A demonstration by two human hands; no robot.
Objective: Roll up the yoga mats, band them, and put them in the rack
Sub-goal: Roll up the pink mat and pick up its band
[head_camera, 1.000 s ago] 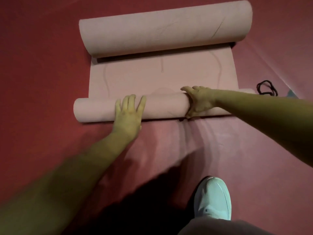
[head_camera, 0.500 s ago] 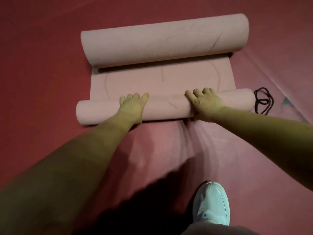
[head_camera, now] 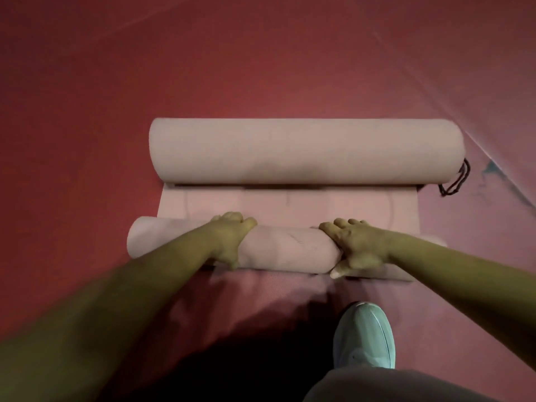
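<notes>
The scene is viewed by one head-worn wide-angle camera, aimed forward and steeply down at the floor [head_camera: 87, 82]. Both forearms are seen close, reaching away from the lens; a shoe [head_camera: 364, 336] is caught near the bottom edge.

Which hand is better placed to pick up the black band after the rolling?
The right hand. The black band lies on the red floor past the mat's right end; the left hand would have to cross over.

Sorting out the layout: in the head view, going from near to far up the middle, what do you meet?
White shoe → thin roll under both hands → flat strip of mat → thick roll → red floor.
</notes>
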